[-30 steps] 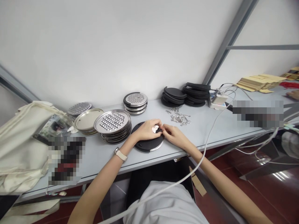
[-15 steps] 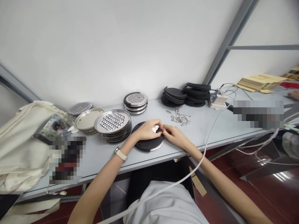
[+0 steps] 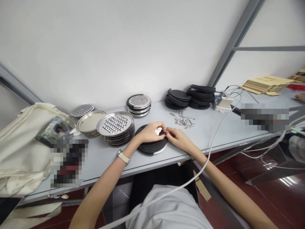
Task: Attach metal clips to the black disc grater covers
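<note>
A round black disc [image 3: 152, 147] with a bright metal rim showing at its front right lies flat on the table. My left hand [image 3: 152, 132] rests over it with thumb and fingers curled into a pinch, and a small white crumpled piece [image 3: 158, 131] shows inside the curl. My right hand [image 3: 178, 139] pinches at the disc's right edge, fingertips meeting those of the left. Something small and dark sits between the fingertips, too hidden to name. Loose metal clips [image 3: 183, 121] lie beyond my right hand. A stack of round metal graters [image 3: 115, 124] stands left of the disc.
Behind are grater plates with black trim [image 3: 138, 101], black discs [image 3: 178, 97] and black rings [image 3: 201, 95]. Plain metal discs [image 3: 91, 122] and a cream cloth bag [image 3: 30, 136] lie left. A white cable [image 3: 212, 143] crosses over my right forearm. Another person's hand [image 3: 300, 96] shows far right.
Both hands stay pinched together at the disc's edge, with barely any finger movement. The view has shifted very slightly.
</note>
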The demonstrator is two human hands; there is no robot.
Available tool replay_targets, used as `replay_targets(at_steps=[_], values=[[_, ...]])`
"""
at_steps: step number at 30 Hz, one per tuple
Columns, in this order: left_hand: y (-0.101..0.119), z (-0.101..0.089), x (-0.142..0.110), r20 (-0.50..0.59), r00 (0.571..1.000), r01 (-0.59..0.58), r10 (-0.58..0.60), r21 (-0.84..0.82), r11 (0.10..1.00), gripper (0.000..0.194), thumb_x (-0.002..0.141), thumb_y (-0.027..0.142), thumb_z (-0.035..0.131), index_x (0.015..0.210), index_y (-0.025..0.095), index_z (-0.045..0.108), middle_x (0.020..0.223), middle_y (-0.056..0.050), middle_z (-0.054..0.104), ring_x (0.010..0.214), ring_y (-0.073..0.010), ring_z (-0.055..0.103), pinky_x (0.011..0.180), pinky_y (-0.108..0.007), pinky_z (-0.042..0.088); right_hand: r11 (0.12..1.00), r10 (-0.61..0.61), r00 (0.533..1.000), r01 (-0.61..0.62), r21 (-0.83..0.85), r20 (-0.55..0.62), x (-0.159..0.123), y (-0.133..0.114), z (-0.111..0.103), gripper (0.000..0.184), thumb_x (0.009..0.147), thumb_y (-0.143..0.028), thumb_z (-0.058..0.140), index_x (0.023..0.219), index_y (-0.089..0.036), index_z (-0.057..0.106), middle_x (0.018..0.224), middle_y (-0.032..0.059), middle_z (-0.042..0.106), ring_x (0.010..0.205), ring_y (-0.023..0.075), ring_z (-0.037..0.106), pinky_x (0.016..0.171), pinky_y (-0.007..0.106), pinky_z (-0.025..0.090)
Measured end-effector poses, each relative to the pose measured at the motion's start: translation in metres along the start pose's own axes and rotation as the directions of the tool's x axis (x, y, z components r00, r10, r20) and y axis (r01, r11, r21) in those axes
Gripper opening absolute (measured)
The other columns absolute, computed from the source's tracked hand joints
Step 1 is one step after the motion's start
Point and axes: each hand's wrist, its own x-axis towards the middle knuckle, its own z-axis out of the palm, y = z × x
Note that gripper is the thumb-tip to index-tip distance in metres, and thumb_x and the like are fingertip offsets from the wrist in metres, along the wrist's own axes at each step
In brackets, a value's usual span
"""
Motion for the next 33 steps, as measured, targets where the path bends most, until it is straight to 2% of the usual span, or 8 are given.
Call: replay_targets(at_steps=[11, 33], values=[[0.0016, -0.0006, 0.0001, 0.001, 1.000, 0.015, -0.015, 0.018, 1.000, 0.014, 0.070, 0.016, 0.058, 0.083, 0.019, 0.058, 0.083, 0.002, 0.063, 0.077, -0.0142, 0.057, 0.074, -0.026, 0.044, 1.000, -0.012, 1.000, 0.012, 0.004, 0.001, -0.0005, -0.0002, -0.0006, 0.026, 0.092, -0.026, 0.040, 0.068, -0.020, 0.046, 0.062, -0.0015, 0.054, 0.058, 0.0134, 0.048, 0.057, 0.025, 0.032], [-0.0014, 0.0003, 0.0002, -0.005, 1.000, -0.007, 0.007, 0.018, 1.000, 0.012, 0.070, 0.016, 0.060, 0.082, 0.019, 0.058, 0.082, 0.002, 0.062, 0.077, -0.0135, 0.056, 0.072, -0.025, 0.043, 1.000, -0.013, 1.000, 0.013, 0.006, 0.005, -0.0001, 0.0009, 0.0002, 0.026, 0.093, -0.027, 0.039, 0.068, -0.020, 0.043, 0.060, -0.0023, 0.050, 0.057, 0.0129, 0.047, 0.056, 0.025, 0.029]])
